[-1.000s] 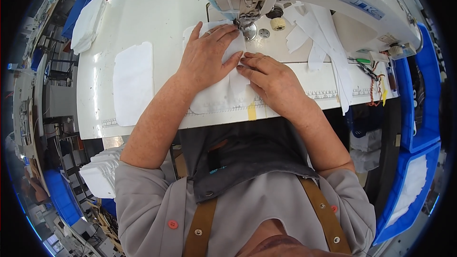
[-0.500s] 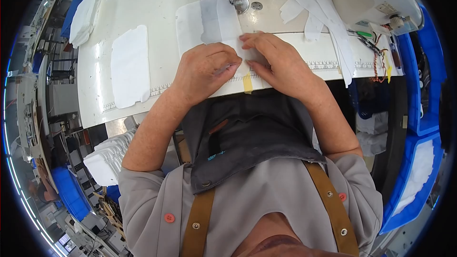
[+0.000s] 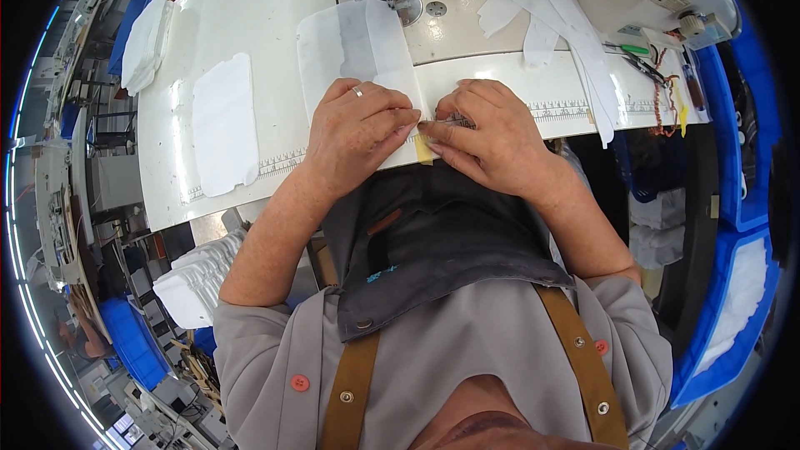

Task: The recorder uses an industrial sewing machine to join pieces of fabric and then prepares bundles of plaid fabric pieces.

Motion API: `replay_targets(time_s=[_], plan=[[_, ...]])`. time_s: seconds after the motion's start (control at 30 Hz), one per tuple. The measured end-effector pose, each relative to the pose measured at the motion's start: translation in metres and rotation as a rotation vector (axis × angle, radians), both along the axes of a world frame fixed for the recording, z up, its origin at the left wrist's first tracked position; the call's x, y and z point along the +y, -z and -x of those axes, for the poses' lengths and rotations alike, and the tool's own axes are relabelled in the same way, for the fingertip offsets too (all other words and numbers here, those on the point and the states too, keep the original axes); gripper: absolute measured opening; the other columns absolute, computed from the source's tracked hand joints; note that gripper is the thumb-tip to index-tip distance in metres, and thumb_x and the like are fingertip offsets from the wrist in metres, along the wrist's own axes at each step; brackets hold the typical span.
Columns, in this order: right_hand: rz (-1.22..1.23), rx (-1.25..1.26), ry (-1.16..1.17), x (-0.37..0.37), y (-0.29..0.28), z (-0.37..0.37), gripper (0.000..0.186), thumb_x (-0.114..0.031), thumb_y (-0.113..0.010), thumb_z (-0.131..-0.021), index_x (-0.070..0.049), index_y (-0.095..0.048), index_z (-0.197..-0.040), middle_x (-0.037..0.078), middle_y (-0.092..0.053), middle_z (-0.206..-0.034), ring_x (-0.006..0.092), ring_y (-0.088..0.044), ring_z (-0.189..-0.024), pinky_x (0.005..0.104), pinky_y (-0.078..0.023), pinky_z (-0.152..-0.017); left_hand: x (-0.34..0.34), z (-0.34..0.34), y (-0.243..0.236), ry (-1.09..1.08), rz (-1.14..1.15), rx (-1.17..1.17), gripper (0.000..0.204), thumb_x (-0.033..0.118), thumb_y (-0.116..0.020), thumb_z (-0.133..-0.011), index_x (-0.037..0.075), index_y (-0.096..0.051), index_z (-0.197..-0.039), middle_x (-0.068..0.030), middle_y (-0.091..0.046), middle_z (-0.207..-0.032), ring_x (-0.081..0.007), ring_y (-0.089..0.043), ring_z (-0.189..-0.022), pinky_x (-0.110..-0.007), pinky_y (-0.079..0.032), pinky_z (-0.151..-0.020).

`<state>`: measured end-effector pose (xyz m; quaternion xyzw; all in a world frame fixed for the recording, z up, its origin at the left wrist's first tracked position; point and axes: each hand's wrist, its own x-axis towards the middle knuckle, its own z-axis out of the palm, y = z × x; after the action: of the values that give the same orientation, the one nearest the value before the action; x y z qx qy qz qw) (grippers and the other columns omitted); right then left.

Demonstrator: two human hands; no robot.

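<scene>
A white fabric piece lies flat on the table, with a strip folded along its right side. Its far end reaches the sewing machine's presser foot. My left hand, with a ring on one finger, is closed in a pinch on the near end of the fabric. Close beside it, my right hand has thumb and fingers drawn together at the fabric's near right corner. The fingertips of both hands almost touch, and they partly hide that corner. A yellow tape mark shows just below them.
Another white fabric piece lies to the left, with a white stack beyond it. White strips and green-handled snips lie on the right. Blue bins stand beyond the table's right end. A printed ruler runs along the front edge.
My right hand's fingers were raised and spread; now they have come down and closed at the fabric's corner beside my left fingertips. The whole view has shifted slightly.
</scene>
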<state>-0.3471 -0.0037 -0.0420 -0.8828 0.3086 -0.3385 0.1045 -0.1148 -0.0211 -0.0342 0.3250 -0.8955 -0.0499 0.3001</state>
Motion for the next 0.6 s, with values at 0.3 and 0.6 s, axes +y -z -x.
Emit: replay_targets(time_s=[0.3, 0.6], plan=[[-0.112, 0.015, -0.058, -0.011, -0.007, 0.008, 0.019, -0.016, -0.075, -0.077, -0.009, -0.072, -0.094, 0.004, -0.063, -0.100, 0.0244, -0.060, -0.094, 0.0376, -0.048, -0.080, 0.003, 0.002, -0.001, 0.024, 0.016, -0.001, 0.023, 0.005, -0.079, -0.072, 0.012, -0.072, -0.093, 0.0019, -0.071, -0.096, -0.0175, -0.067, -0.084, -0.033, -0.049, -0.079], [-0.037, 0.031, -0.070, -0.027, -0.012, -0.006, 0.018, -0.017, -0.075, -0.079, -0.008, -0.071, -0.094, 0.004, -0.066, -0.100, 0.0239, -0.061, -0.095, 0.0383, -0.050, -0.082, -0.020, -0.011, -0.022, 0.015, -0.090, -0.073, 0.024, 0.012, -0.078, -0.076, 0.010, -0.072, -0.100, -0.0039, -0.071, -0.113, -0.0239, -0.068, -0.099, -0.038, -0.049, -0.087]])
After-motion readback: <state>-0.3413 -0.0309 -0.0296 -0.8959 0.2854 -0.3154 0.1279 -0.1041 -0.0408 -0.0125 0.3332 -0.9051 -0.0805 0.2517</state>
